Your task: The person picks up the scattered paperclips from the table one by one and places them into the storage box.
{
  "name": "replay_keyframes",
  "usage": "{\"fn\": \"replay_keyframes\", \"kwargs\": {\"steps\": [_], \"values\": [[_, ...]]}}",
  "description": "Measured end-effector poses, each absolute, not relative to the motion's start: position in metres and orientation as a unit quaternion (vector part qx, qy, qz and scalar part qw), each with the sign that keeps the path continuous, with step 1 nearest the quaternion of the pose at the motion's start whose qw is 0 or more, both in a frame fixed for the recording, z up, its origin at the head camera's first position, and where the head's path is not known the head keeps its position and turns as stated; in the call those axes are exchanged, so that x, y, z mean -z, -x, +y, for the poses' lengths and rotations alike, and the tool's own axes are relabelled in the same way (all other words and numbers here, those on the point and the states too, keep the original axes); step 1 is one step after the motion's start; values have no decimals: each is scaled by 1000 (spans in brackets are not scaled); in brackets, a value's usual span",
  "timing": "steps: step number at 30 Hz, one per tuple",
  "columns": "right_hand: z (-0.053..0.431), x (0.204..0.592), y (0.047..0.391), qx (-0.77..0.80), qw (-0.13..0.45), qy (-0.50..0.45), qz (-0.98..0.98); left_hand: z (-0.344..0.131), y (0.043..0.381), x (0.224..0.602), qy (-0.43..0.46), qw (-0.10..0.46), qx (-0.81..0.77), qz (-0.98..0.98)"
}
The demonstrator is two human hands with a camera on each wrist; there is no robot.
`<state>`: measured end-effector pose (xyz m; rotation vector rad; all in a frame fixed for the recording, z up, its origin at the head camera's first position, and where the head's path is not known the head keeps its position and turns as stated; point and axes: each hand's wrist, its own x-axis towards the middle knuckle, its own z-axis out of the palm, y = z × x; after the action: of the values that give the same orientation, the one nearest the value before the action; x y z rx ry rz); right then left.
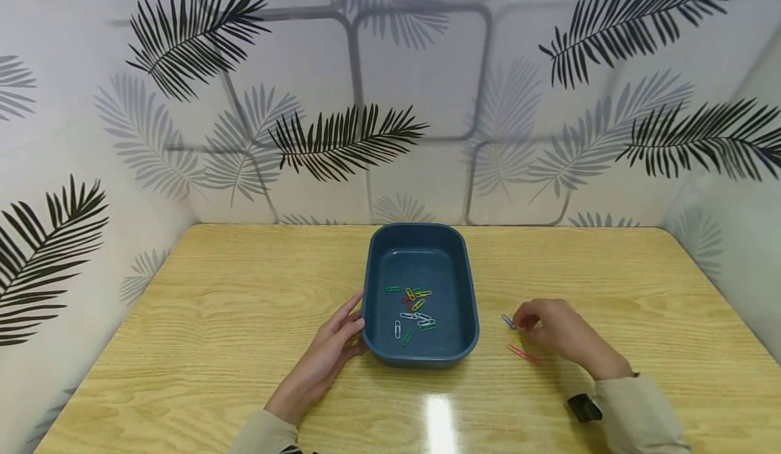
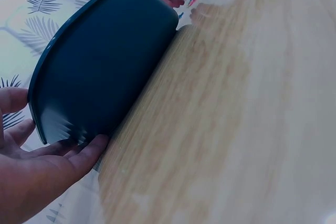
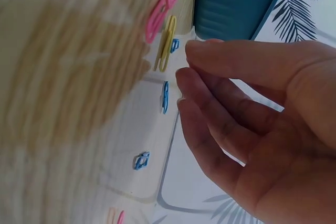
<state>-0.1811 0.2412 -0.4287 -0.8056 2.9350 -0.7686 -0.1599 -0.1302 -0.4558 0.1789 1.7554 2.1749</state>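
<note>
A dark blue rectangular bin [image 1: 472, 318] stands on the table with several green, yellow, red and white paper clips [image 1: 417, 304] loose in it. My left hand [image 1: 337, 341] touches the bin's left outer wall, its fingers extended along the side and up to the rim [image 2: 35, 114]. To the right of the bin, my right hand [image 1: 558, 331] hovers low over loose paper clips, with bent fingers and nothing visible between them. Near its fingertips lie a pink paper clip [image 3: 162, 13], a yellow paper clip [image 3: 167, 44] and several blue paper clips [image 3: 165, 97].
The wooden table [image 1: 244, 291] runs back to a wall [image 1: 415, 81] with a leaf pattern. Further paper clips [image 3: 120, 217], pinkish ones, show at the bottom edge of the right wrist view. A bright reflection lies on the table in front of the bin.
</note>
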Motion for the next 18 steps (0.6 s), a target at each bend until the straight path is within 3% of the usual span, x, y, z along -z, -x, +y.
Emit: {"fn": "replay_keyframes", "kwargs": {"steps": [18], "values": [[242, 435, 180, 235, 11, 269, 934, -130, 160, 457, -66, 168, -765, 619]]}}
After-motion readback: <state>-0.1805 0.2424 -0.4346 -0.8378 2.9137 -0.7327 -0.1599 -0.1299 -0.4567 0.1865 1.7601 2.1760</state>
